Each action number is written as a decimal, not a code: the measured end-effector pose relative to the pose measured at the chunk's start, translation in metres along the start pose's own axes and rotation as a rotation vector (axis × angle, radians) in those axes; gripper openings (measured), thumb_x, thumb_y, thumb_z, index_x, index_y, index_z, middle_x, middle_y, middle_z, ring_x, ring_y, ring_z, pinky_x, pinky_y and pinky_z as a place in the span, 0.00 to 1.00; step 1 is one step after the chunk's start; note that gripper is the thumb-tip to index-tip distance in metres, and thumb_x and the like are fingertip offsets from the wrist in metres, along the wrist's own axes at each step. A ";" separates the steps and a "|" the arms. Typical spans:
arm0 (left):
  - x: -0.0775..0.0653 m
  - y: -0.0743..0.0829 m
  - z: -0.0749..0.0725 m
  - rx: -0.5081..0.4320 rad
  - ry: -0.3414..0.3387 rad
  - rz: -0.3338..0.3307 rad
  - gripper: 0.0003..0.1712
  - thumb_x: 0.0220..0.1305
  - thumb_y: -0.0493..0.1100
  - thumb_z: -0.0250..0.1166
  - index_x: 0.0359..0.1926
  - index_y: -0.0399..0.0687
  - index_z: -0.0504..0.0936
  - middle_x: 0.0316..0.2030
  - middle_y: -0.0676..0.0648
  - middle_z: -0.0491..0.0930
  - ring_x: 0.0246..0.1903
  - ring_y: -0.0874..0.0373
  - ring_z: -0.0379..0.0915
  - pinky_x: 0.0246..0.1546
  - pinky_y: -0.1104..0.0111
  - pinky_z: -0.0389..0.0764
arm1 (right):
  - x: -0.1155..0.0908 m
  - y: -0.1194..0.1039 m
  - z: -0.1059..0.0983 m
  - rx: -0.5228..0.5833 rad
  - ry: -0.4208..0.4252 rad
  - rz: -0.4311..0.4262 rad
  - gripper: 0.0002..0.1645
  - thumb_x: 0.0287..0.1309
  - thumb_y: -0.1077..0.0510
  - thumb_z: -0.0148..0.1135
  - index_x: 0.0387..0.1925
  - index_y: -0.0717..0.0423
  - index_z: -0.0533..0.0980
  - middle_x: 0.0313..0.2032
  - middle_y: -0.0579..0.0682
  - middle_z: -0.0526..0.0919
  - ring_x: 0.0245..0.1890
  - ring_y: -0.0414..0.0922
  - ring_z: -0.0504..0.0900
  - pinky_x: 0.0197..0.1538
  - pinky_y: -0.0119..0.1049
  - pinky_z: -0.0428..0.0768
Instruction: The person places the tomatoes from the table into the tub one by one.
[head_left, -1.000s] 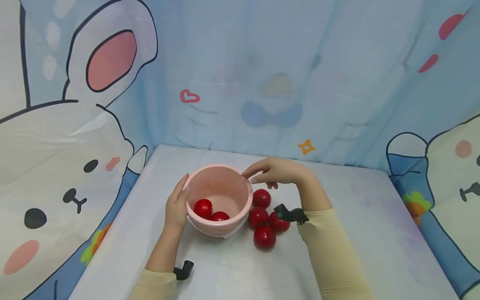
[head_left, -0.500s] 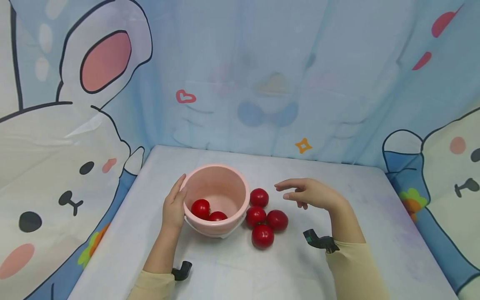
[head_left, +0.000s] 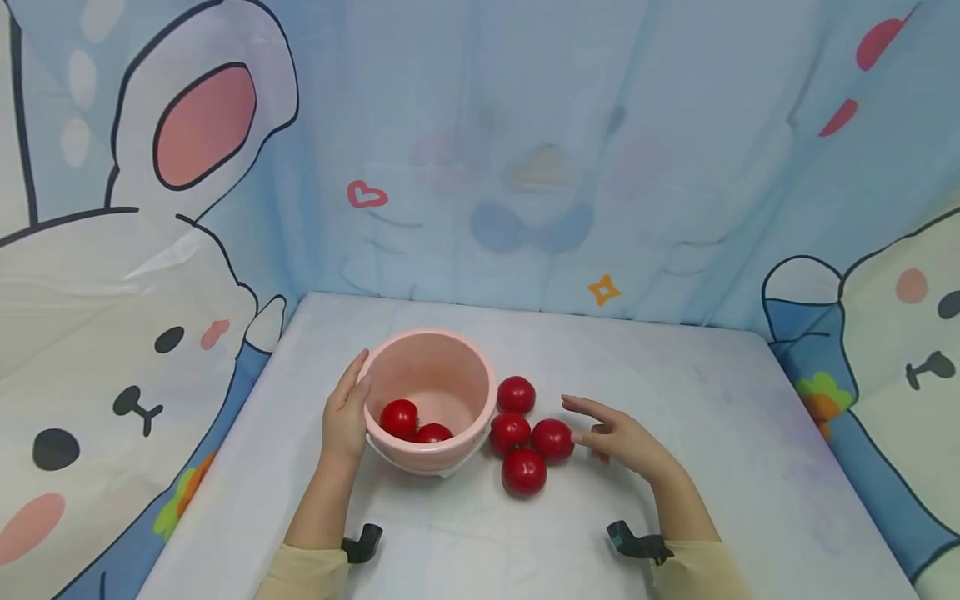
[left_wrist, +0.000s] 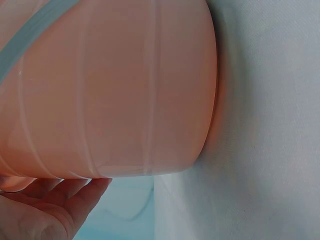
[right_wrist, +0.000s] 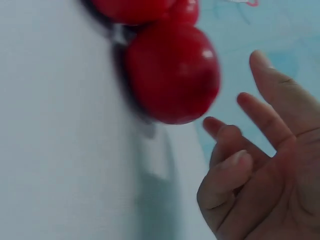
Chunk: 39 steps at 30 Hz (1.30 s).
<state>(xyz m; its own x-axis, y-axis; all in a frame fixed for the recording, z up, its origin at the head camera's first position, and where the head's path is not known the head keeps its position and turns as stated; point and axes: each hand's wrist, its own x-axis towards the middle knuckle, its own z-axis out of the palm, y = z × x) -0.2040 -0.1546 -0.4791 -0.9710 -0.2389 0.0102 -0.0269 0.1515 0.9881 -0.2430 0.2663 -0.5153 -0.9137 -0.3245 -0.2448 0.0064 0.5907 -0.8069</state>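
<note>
A pink bucket (head_left: 431,358) with a pale handle (left_wrist: 35,35) stands on the table, two red tomatoes (head_left: 399,418) inside it. My left hand (head_left: 345,425) rests along the bucket's left side, fingers fairly straight against its wall and thumb at the rim. Several more tomatoes (head_left: 524,472) lie in a cluster just right of the bucket. My right hand (head_left: 622,442) is beside the rightmost tomato (head_left: 552,439), thumb tip right at its edge and index finger stretched out beyond it. In the right wrist view, the fingers are spread around empty space near that tomato (right_wrist: 172,75).
A white cloth covers the table (head_left: 465,550). Behind it and at both sides hangs a blue curtain (head_left: 420,100) with cartoon animals. Dark camera mounts (head_left: 363,543) sit on both wrists.
My right hand has left the bucket's right rim, swung right, then come down toward the rightmost tomato. My left hand stays at the bucket, which holds its place on the table.
</note>
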 end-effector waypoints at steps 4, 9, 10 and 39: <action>0.000 0.000 -0.001 -0.001 0.000 -0.005 0.26 0.73 0.63 0.43 0.70 0.83 0.61 0.72 0.68 0.60 0.76 0.62 0.50 0.72 0.51 0.63 | 0.000 0.013 0.008 0.031 0.016 0.000 0.42 0.56 0.40 0.69 0.71 0.31 0.65 0.69 0.44 0.69 0.19 0.46 0.73 0.29 0.36 0.79; 0.000 -0.001 -0.001 -0.008 -0.007 0.001 0.26 0.74 0.62 0.43 0.71 0.81 0.61 0.72 0.68 0.60 0.76 0.62 0.50 0.72 0.51 0.62 | -0.001 0.020 0.014 0.044 0.014 0.003 0.42 0.55 0.41 0.69 0.71 0.30 0.64 0.71 0.46 0.67 0.17 0.43 0.71 0.27 0.34 0.78; 0.000 -0.001 0.000 -0.008 -0.006 -0.002 0.26 0.74 0.62 0.43 0.71 0.82 0.61 0.72 0.68 0.60 0.76 0.62 0.50 0.72 0.52 0.62 | -0.001 0.020 0.015 0.049 0.013 0.001 0.42 0.56 0.41 0.69 0.71 0.30 0.64 0.71 0.46 0.67 0.17 0.43 0.70 0.26 0.34 0.78; 0.001 -0.001 -0.001 -0.004 -0.004 -0.007 0.25 0.74 0.63 0.43 0.70 0.83 0.62 0.72 0.68 0.60 0.76 0.63 0.50 0.72 0.52 0.63 | 0.001 0.027 0.027 -0.001 0.064 0.062 0.38 0.48 0.38 0.73 0.63 0.21 0.71 0.59 0.49 0.77 0.17 0.47 0.72 0.20 0.34 0.73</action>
<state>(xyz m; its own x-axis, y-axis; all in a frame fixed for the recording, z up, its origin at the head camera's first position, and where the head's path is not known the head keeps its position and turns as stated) -0.2044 -0.1558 -0.4799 -0.9716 -0.2365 0.0030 -0.0325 0.1462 0.9887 -0.2325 0.2621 -0.5522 -0.9358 -0.2389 -0.2593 0.0635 0.6093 -0.7904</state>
